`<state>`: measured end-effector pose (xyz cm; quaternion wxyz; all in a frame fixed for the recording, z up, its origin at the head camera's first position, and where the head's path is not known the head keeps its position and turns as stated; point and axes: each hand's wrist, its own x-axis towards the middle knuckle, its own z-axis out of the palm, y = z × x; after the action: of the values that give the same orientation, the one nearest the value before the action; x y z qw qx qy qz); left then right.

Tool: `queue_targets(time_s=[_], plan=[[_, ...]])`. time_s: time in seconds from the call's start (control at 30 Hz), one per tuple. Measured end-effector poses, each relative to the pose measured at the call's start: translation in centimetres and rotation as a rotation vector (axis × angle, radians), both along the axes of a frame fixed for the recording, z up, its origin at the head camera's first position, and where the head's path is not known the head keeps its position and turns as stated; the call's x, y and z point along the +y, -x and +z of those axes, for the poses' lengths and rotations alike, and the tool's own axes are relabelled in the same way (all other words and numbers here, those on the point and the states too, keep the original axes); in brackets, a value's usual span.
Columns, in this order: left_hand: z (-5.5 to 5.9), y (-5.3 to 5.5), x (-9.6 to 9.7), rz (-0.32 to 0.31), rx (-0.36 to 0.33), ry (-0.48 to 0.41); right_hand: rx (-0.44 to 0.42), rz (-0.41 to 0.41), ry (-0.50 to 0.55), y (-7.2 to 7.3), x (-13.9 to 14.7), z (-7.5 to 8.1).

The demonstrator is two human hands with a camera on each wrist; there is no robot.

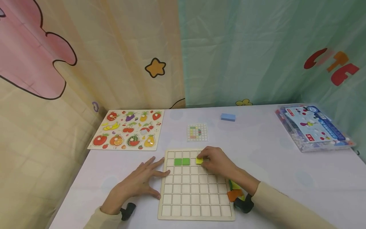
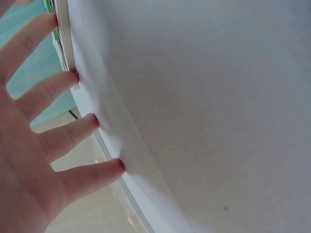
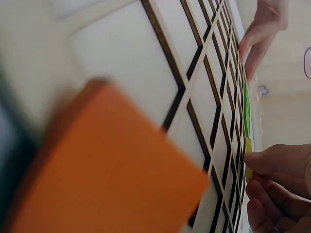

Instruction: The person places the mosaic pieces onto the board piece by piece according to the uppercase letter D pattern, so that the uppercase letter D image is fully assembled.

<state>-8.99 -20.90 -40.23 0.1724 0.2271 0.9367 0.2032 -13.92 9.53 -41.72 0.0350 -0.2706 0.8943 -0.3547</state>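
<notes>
A pale wooden grid board (image 1: 190, 198) lies on the white table, with two green square tiles (image 1: 181, 162) side by side in its second row. My right hand (image 1: 216, 162) pinches a yellow square tile (image 1: 199, 161) between thumb and fingers, in that same row, one cell right of the greens. In the right wrist view the thumb presses on the yellow tile (image 3: 249, 160) at the grid's surface. My left hand (image 1: 141, 180) is spread along the board's left edge, its fingers straight and fingertips at the rim and on the tablecloth.
Orange, green and yellow tiles (image 1: 235, 194) lie by the board's right edge, under the right forearm. A small pattern card (image 1: 197, 132) lies beyond the board. Further out are a fruit puzzle board (image 1: 125, 130), a blue block (image 1: 228, 117) and a packaged set (image 1: 314, 127).
</notes>
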Motion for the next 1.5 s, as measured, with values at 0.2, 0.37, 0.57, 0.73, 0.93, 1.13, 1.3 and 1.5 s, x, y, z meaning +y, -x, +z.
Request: queue_targets(time_s=[0.2, 0.37, 0.57, 0.73, 0.93, 1.13, 1.3, 1.5], plan=[[0.1, 0.0, 0.1, 0.001, -0.001, 0.003, 0.008, 0.024, -0.008, 0.2, -1.1, -0.2], [0.2, -0.1, 0.1, 0.006, -0.001, 0.002, 0.007, 0.041, -0.012, 0.2, -1.5, -0.1], [0.1, -0.1, 0.1, 0.006, -0.003, -0.002, -0.027, 0.060, -0.015, 0.1, -1.9, 0.4], [0.0, -0.1, 0.0, 0.001, 0.000, -0.003, -0.053, 0.069, -0.055, 0.0, -1.9, 0.6], [-0.1, -0.2, 0.0, 0.000, -0.004, -0.011, -0.059, 0.058, -0.068, -0.2, -1.8, 0.3], [-0.2, -0.2, 0.0, 0.000, -0.008, -0.019, -0.053, -0.013, -0.052, -0.7, -0.9, 0.3], [-0.1, 0.0, 0.0, -0.002, -0.005, -0.019, -0.067, -0.042, -0.018, -1.0, 1.4, 0.5], [0.0, 0.0, 0.0, 0.004, -0.010, -0.020, -0.098, -0.080, -0.006, -1.9, 4.1, 0.6]])
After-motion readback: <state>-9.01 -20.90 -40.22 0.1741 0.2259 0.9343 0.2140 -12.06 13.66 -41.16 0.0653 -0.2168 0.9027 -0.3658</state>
